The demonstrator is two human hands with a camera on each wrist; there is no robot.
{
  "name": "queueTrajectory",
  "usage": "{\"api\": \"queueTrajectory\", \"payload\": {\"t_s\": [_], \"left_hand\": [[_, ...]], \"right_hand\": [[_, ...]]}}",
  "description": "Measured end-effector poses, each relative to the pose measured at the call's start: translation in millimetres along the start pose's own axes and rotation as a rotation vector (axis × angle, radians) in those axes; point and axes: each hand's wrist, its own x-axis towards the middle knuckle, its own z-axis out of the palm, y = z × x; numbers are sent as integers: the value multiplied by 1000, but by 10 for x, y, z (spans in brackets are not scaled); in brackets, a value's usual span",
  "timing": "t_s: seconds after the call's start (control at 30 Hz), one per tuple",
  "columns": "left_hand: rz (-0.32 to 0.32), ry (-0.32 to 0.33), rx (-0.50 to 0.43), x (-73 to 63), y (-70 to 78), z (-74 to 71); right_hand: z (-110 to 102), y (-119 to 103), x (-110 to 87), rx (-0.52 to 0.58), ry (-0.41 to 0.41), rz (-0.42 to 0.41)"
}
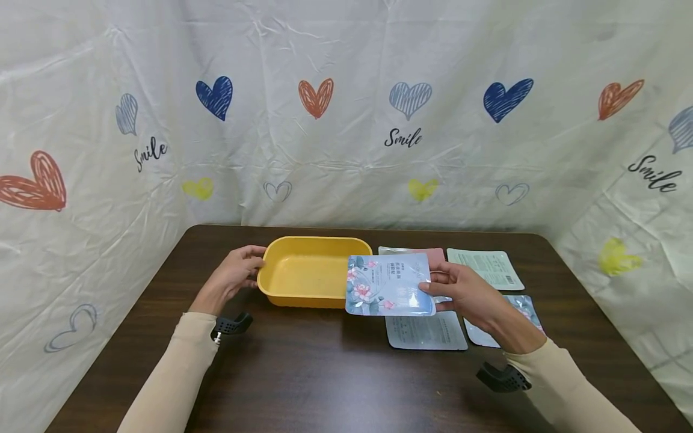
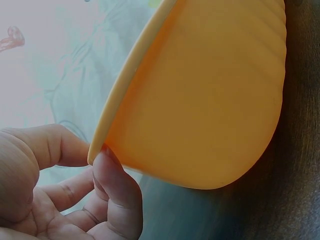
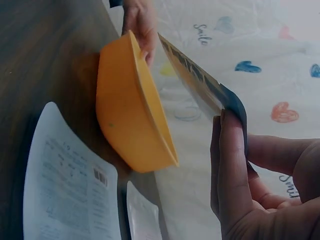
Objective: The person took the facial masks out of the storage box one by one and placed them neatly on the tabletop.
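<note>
A yellow plastic basin [image 1: 311, 267] stands on the dark table. My left hand [image 1: 238, 272] pinches its left rim; the left wrist view shows thumb and fingertip [image 2: 117, 185] on either side of the basin's lip [image 2: 117, 100]. In my right hand [image 1: 460, 291] is a flat pale-blue sachet [image 1: 390, 285] with pink flowers, gripped between thumb and fingers at its right end. It hangs above the table, overlapping the basin's right rim in the head view. From the right wrist camera the held sachet [image 3: 200, 82] appears nearly edge-on.
More flat sachets lie right of the basin: a pale green one [image 1: 489, 267], a pink and silver one [image 1: 411, 250] partly covered, a grey-white one [image 1: 428, 332] in front, and a blue floral one [image 1: 525, 307] behind my right wrist. A white curtain with hearts [image 1: 346, 150] surrounds the table.
</note>
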Motion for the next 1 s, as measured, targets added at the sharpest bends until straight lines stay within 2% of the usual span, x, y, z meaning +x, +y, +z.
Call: {"api": "queueTrajectory", "payload": {"t_s": [0.4,1.0], "left_hand": [[-8,3,1,4,-4,1],[2,6,8,-13,0,-2]], "right_hand": [[-115,156,-263,3,23,47],[-304,528,-580,78,-74,117]]}}
